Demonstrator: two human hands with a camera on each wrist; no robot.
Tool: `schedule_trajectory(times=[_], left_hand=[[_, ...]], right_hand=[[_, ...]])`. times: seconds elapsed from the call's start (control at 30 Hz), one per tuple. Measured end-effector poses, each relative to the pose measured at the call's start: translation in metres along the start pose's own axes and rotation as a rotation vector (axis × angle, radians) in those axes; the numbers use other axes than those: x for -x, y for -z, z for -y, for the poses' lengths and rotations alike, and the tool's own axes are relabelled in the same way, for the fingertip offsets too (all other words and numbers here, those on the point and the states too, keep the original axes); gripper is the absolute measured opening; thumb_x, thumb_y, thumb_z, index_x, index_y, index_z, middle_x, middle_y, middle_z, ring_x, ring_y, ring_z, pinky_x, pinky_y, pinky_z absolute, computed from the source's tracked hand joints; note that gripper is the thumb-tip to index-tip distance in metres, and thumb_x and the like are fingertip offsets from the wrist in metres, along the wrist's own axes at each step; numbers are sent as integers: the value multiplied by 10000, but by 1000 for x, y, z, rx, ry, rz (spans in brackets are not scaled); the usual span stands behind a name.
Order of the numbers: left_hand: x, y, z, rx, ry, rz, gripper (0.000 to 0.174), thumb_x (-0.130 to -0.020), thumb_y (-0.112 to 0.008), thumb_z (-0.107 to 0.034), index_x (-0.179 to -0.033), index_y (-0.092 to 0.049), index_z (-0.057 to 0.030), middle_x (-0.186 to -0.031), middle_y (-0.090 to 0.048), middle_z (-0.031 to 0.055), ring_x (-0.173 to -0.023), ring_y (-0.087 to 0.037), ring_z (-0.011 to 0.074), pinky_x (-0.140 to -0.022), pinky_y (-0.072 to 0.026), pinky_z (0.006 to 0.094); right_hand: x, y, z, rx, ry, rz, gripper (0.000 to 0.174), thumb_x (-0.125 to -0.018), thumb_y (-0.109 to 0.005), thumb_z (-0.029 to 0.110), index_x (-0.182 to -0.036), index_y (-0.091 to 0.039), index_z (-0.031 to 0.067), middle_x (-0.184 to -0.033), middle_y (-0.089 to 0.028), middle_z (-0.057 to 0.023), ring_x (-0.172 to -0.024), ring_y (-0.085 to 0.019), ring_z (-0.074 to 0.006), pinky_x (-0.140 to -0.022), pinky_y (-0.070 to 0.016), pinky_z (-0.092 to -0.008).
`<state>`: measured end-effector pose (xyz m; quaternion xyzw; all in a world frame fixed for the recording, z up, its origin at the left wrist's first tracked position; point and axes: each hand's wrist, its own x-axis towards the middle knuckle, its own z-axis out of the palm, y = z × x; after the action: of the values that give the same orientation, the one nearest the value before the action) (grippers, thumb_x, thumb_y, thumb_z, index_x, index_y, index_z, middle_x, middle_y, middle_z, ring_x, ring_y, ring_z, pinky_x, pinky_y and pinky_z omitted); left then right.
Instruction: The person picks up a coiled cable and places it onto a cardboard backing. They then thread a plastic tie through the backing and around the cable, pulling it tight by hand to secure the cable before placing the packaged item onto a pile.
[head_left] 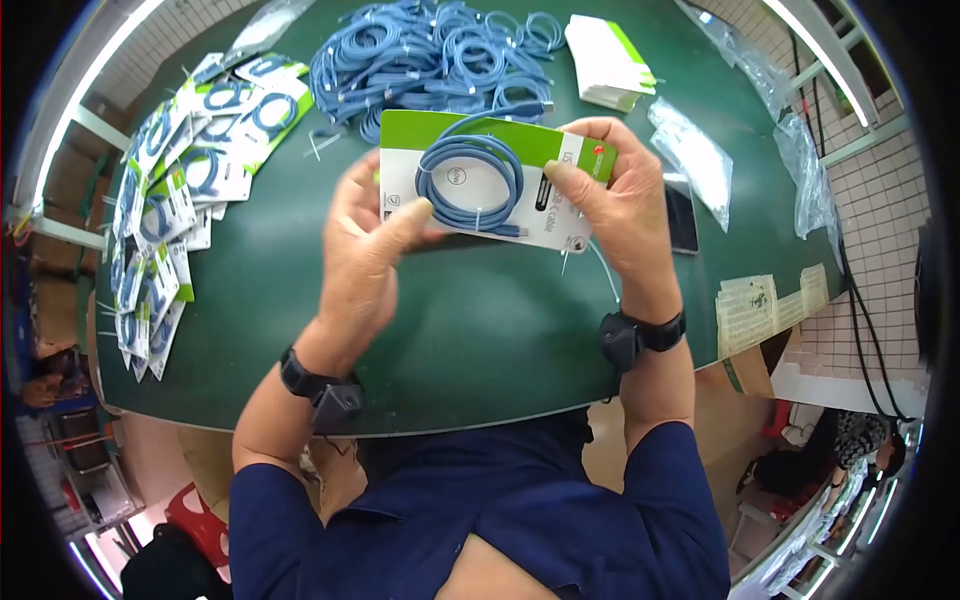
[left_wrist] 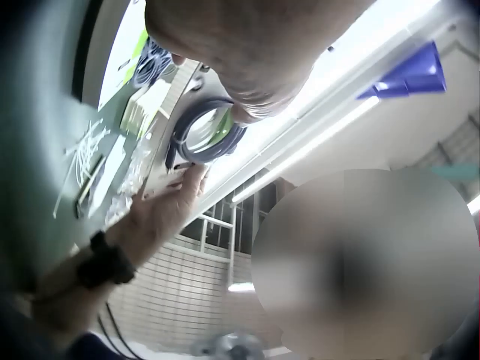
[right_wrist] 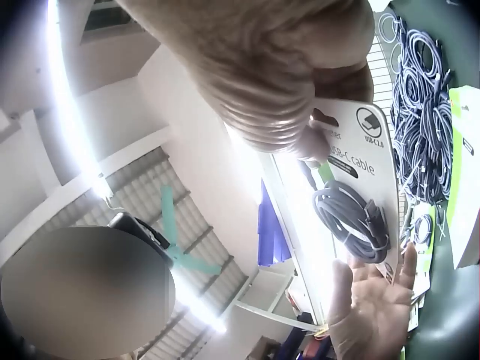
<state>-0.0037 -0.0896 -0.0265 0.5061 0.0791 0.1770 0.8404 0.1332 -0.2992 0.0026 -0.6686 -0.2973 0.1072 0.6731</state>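
Note:
I hold a white card with a green top (head_left: pixel 555 143) up over the green table (head_left: pixel 480 330) with both hands. A coiled blue cable (head_left: pixel 470 185) lies tied on the card's face. My left hand (head_left: pixel 385 225) grips the card's left edge, thumb pressed on the front by the coil. At the right end, my right hand (head_left: pixel 590 165) pinches the card, thumb on the front and fingers behind. The left wrist view shows the coil (left_wrist: pixel 202 131) and my right hand (left_wrist: pixel 161 210). In the right wrist view the card (right_wrist: pixel 352 187) stands between my right hand (right_wrist: pixel 277 67) and left hand (right_wrist: pixel 375 307).
A heap of loose blue cables (head_left: pixel 430 50) lies at the table's far side, with a stack of blank cards (head_left: pixel 610 60) to its right. Finished carded cables (head_left: pixel 170 190) spread along the left edge. Clear plastic bags (head_left: pixel 690 150) and a dark phone (head_left: pixel 682 220) lie at the right.

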Motion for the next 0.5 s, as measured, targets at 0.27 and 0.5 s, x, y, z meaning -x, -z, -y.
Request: schedule_trajectory(times=[0.27, 0.5], left_hand=[[17, 11, -20, -1500, -841, 243, 586, -781, -878, -124, -1322, -676, -32, -1182, -700, 122, -1069, -705, 310, -896, -581, 408], [22, 28, 22, -1519, -753, 308, 572, -759, -878, -153, -1294, -701, -54, -1050, -695, 90, -927, -706, 290, -820, -580, 405]], right_hand=[[34, -16, -17, 189, -72, 168, 264, -944, -808, 60, -1162, -672, -1, -1010, -745, -48, -858, -704, -69, -733, -601, -229], [38, -26, -44, 533, 327, 142, 324, -846, -876, 64, -1138, -738, 50, -998, -758, -67, -896, -731, -179, -752, -598, -301]])
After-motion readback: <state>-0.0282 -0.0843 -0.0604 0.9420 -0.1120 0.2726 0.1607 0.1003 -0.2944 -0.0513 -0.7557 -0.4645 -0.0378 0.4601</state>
